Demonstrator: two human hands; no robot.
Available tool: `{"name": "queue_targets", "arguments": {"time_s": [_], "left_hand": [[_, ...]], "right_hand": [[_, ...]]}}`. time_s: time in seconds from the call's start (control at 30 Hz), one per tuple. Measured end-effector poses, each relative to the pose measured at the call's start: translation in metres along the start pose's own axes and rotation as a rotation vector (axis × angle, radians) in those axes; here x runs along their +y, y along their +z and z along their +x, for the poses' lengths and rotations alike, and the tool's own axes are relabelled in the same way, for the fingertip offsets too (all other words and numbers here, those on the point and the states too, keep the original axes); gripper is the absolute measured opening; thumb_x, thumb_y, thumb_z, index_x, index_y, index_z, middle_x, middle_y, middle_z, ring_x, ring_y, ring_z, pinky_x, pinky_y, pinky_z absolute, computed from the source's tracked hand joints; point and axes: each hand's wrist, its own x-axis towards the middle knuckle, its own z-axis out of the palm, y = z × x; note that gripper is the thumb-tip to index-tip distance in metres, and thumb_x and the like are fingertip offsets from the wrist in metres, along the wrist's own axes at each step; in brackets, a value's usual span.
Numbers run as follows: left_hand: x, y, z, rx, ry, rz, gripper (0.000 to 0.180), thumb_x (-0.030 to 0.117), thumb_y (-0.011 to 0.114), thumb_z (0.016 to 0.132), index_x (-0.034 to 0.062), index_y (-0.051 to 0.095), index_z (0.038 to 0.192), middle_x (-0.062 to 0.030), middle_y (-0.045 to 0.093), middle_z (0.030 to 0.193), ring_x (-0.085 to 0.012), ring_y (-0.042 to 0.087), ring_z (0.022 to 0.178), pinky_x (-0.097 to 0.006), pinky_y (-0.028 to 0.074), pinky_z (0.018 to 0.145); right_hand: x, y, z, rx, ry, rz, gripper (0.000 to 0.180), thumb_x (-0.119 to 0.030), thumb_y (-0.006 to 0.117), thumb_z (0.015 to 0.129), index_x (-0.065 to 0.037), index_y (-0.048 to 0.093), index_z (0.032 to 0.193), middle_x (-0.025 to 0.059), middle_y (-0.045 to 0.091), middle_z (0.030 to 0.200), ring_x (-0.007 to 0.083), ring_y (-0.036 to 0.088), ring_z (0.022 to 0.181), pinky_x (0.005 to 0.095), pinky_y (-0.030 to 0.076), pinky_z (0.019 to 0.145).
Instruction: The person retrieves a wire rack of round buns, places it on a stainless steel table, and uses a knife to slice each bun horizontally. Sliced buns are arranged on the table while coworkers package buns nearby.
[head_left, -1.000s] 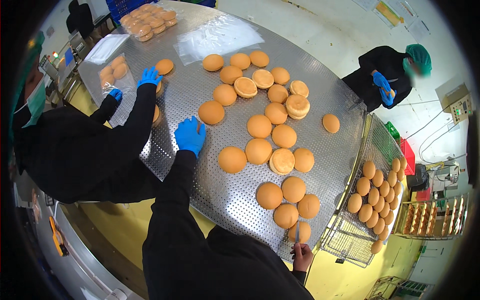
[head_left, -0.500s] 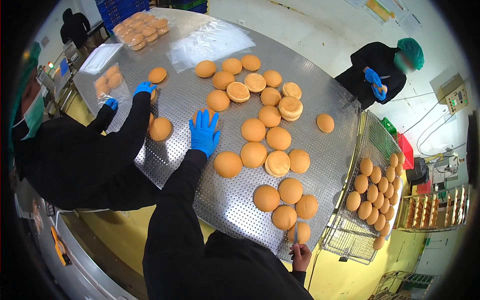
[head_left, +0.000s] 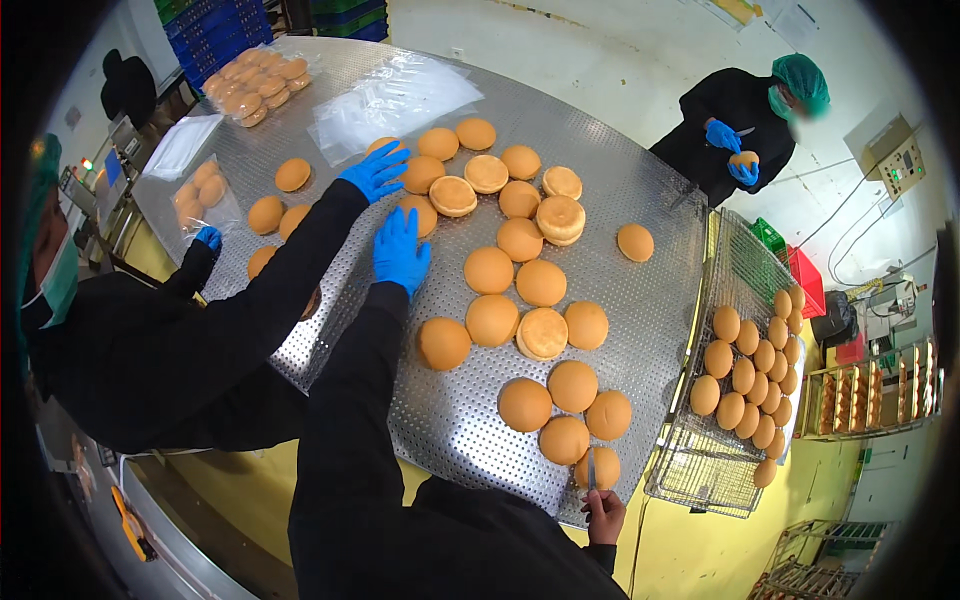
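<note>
My left hand (head_left: 400, 250) wears a blue glove and lies flat with fingers spread over the perforated round metal table (head_left: 650, 300), beside a bun (head_left: 420, 213). Several round golden buns (head_left: 490, 270) lie scattered on the table, some stacked in pairs (head_left: 560, 218). My right hand (head_left: 603, 512), bare, sits at the table's near edge, closed on a thin blade (head_left: 591, 470) that points up next to a bun (head_left: 597, 467). A co-worker's gloved hand (head_left: 375, 170) reaches over buns just beyond my left hand.
The co-worker in black (head_left: 130, 350) stands close on my left, their other glove (head_left: 208, 237) at a bag of buns (head_left: 205, 185). Filled bags (head_left: 255, 88) and empty plastic bags (head_left: 395, 95) lie at the far side. A wire rack of buns (head_left: 745, 365) stands right. Another person (head_left: 745, 120) holds a bun.
My left hand has moved farther across the table toward the bun cluster. The co-worker's hand has reached right to the buns. The buns have shifted with the table. My right hand stays put.
</note>
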Motion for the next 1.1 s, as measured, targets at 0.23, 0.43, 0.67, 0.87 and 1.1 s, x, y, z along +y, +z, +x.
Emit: {"name": "queue_targets", "arguments": {"time_s": [0.23, 0.43, 0.67, 0.87, 1.1], "left_hand": [[0.002, 0.035, 0.017, -0.054, -0.106, 0.132, 0.083, 0.034, 0.063, 0.085, 0.0072, 0.024, 0.153, -0.0236, 0.032, 0.150, -0.0402, 0.033, 0.136, -0.053, 0.028, 0.110], [0.007, 0.030, 0.003, -0.116, -0.125, 0.151, 0.082, 0.034, 0.062, 0.086, 0.0117, 0.022, 0.154, -0.0224, 0.024, 0.155, -0.0401, 0.024, 0.143, -0.058, 0.023, 0.112], [0.019, 0.020, -0.017, -0.095, -0.092, 0.155, 0.075, 0.035, 0.059, 0.089, 0.0144, 0.026, 0.153, -0.0211, 0.024, 0.156, -0.0397, 0.023, 0.144, -0.060, 0.023, 0.112], [0.031, 0.006, -0.030, -0.183, 0.022, 0.221, 0.073, 0.039, 0.056, 0.090, 0.0156, 0.028, 0.153, -0.0229, 0.020, 0.157, -0.0396, 0.022, 0.145, -0.063, 0.017, 0.113], [0.048, -0.007, -0.023, -0.074, -0.117, 0.128, 0.066, 0.041, 0.051, 0.095, 0.0180, 0.029, 0.153, -0.0239, 0.020, 0.157, -0.0418, 0.019, 0.145, -0.062, 0.014, 0.114]], "right_hand": [[-0.015, -0.008, -0.001, -0.001, 0.005, -0.015, 0.020, -0.022, 0.067, 0.092, -0.004, 0.062, 0.085, 0.0051, 0.069, 0.075, 0.0100, 0.061, 0.059, 0.0230, 0.042, 0.048], [-0.006, -0.006, -0.004, 0.008, 0.033, 0.008, 0.020, -0.021, 0.067, 0.092, -0.004, 0.062, 0.084, 0.0053, 0.068, 0.075, 0.0102, 0.061, 0.059, 0.0231, 0.042, 0.049], [-0.022, -0.001, 0.000, -0.004, 0.052, -0.008, 0.021, -0.022, 0.067, 0.092, -0.004, 0.061, 0.083, 0.0045, 0.067, 0.073, 0.0099, 0.060, 0.058, 0.0233, 0.042, 0.049], [-0.008, -0.008, 0.002, 0.006, 0.025, -0.019, 0.020, -0.021, 0.066, 0.093, -0.003, 0.062, 0.083, 0.0047, 0.068, 0.075, 0.0097, 0.060, 0.058, 0.0230, 0.042, 0.049], [-0.004, -0.009, 0.000, 0.018, 0.004, -0.025, 0.020, -0.020, 0.065, 0.093, -0.003, 0.062, 0.084, 0.0047, 0.069, 0.075, 0.0095, 0.060, 0.059, 0.0229, 0.042, 0.050]]}}
